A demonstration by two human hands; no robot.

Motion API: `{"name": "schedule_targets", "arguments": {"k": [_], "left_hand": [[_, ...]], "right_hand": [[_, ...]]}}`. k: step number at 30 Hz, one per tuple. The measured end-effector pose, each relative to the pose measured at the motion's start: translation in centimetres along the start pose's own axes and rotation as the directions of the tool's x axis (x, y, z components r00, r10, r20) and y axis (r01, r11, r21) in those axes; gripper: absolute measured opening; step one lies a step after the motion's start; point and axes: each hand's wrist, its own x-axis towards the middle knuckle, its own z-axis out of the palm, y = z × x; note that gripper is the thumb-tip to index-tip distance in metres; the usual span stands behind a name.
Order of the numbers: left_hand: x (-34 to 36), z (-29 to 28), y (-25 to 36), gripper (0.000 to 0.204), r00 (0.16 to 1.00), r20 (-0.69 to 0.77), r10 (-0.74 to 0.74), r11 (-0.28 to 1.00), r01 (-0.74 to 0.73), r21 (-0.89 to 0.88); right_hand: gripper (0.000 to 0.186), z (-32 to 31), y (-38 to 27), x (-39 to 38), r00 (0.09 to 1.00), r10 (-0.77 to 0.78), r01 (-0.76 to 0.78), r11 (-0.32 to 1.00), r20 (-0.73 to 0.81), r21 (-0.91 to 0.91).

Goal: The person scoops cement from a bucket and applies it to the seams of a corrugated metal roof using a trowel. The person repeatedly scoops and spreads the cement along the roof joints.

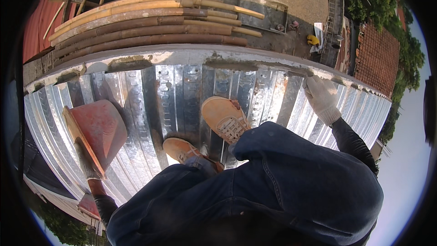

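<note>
Far left: red piece (pixel 88 206) at lower edge, mostly behind the forearm; kind unclear. Above it, gloved left hand (pixel 86 164) at the rim of a red bucket (pixel 104 127), seemingly clamped on it; fingers partly hidden. Bucket tipped on its side over the ribbed metal decking (pixel 175 91), mouth turned away leftward, so contents can't be seen. Whether it rests on the sheet or hangs just above: cannot tell.

Left to centre: grey mortar (pixel 129 64) sits in separate patches where the decking meets the wall (pixel 177 54); pale gaps between them. Judgement: joint partly filled, in places only; surface rough, smoothing probably left. Amount remaining can't be fixed, since the contents of the bucket are unseen.

Centre: two tan shoes (pixel 223 118) on the decking; jeans (pixel 309 177) cover the lower middle and whatever lies beneath.

Right: gloved right hand (pixel 322 100), well apart from the left, fingertips at the wall's inner edge near a long mortar smear. Whether it grips anything: cannot tell. Far right, decking narrows, bent by the lens; joint detail there too small to judge.
</note>
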Motion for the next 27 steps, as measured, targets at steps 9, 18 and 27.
{"name": "schedule_targets", "arguments": {"k": [9,18,27], "left_hand": [[1.2,-2.9,-1.3,0.083,0.994,0.036,0.108,0.981,-0.112,0.158],[3.0,-4.2,-2.8,0.078,0.980,0.088,0.177,0.954,-0.193,0.231],[2.1,-3.5,-2.3,0.080,0.981,0.087,0.175,0.956,-0.191,0.225]], "right_hand": [[0.018,0.5,-4.6,7.6,0.962,-0.161,0.202,0.964,0.222,-0.173],[0.019,2.9,-1.1,1.6,0.952,-0.061,0.113,0.981,0.300,-0.158],[0.010,2.8,0.3,-3.5,0.960,0.111,-0.083,0.990,0.258,-0.117]]}}
